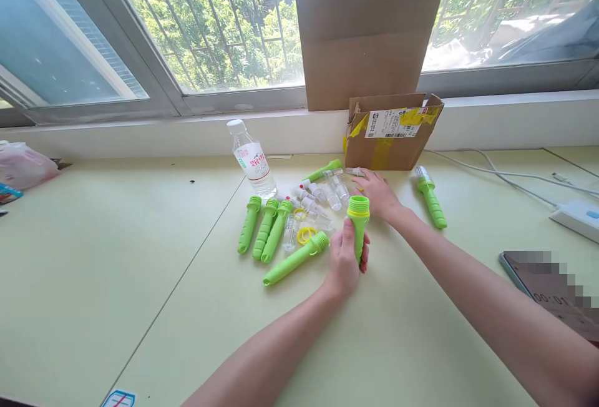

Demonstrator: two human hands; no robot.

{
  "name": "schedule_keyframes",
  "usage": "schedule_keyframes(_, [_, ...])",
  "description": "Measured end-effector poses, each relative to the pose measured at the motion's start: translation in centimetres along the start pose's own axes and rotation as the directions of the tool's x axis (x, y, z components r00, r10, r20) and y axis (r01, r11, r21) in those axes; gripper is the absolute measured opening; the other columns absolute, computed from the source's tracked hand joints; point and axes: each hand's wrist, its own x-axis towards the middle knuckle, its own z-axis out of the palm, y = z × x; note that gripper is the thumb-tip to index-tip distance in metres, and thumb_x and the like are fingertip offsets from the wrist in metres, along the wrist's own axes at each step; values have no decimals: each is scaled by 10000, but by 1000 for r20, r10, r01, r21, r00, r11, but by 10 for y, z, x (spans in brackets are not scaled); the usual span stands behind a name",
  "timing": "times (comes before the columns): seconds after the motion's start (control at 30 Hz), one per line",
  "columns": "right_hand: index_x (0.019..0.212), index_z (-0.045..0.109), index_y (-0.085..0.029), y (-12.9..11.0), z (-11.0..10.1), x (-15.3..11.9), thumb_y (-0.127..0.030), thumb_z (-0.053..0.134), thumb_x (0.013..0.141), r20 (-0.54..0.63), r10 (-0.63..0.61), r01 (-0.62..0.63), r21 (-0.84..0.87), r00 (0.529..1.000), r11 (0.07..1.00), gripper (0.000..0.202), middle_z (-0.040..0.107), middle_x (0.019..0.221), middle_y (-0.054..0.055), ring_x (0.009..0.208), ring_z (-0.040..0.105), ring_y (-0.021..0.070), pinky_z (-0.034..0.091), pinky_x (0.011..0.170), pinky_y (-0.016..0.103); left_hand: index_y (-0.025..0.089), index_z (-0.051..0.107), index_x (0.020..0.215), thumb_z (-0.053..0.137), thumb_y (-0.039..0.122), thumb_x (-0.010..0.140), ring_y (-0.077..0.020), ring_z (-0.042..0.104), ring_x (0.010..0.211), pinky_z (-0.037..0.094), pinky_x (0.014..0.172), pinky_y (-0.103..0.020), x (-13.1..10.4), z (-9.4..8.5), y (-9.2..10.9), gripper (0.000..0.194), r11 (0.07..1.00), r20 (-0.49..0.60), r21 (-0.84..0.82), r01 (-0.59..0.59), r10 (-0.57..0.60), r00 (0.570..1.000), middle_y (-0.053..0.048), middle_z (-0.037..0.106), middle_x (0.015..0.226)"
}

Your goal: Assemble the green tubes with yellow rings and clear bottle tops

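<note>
My left hand (pixel 345 260) is wrapped round a green threaded tube (pixel 359 223), held upright with its open end up and a yellow ring round its neck. My right hand (pixel 377 193) reaches to a small white-and-clear part (pixel 354 171) in front of the carton; its fingertips are partly hidden, so its grip is unclear. Left of my hands lie several green tubes (pixel 292 262), clear ribbed caps (pixel 290 233), yellow rings (pixel 305 235) and white parts with red dots (pixel 299 192). A green tube with a clear top (pixel 430 198) lies to the right.
A water bottle (pixel 253 160) stands behind the tubes. An open cardboard box (pixel 388 138) sits against the window ledge. At the right are a phone (pixel 538 282), white cables (pixel 496 173) and a power strip (pixel 578 220). A pink-white bag (pixel 25 166) is at the far left.
</note>
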Motion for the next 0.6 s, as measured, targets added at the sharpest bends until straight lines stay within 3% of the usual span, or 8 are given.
schedule_keyframes(0.3, [1260,575,-151,6,7,28,-340,361,917,78,-7,15,-109,997,994,446,340,1489,150,1359,303,295,268,1097,450,172,490,638,309,745,820,-80,342,307,232,331,-212,0,1,4,628,999,-11,4,42,-42,999,35,397,378])
schedule_keyframes(0.6, [1154,640,-211,18,20,39,-330,404,878,86,23,-10,-140,996,990,382,468,1385,122,1299,358,315,239,1080,525,162,514,654,309,675,868,-76,329,308,224,331,-210,0,-1,-1,592,999,8,-3,35,-35,999,34,401,381])
